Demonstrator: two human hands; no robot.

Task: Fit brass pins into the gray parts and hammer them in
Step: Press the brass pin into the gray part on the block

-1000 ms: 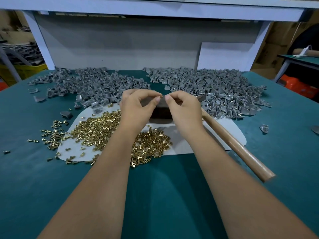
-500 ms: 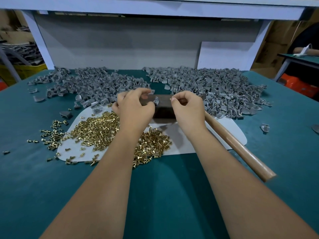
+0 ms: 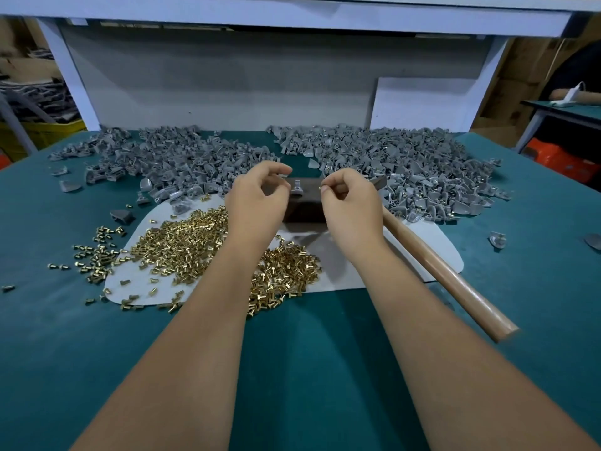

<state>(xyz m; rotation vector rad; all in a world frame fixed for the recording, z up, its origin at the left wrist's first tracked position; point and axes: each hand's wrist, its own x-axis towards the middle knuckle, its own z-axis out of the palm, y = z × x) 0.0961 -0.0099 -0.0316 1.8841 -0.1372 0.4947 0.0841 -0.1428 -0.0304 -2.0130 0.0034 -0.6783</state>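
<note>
Gray part (image 3: 297, 188) on block, just left of right hand's (image 3: 349, 203) pin grip

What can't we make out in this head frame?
- Hammer head: head view, hidden behind the right hand.
- Brass pin at its fingertips: too small to judge orientation.
- Left hand fingertips: any hold on the gray part unclear.

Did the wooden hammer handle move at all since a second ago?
No. The hammer handle lies across the same right corner of the white mat, on the green table, just as before.
</note>
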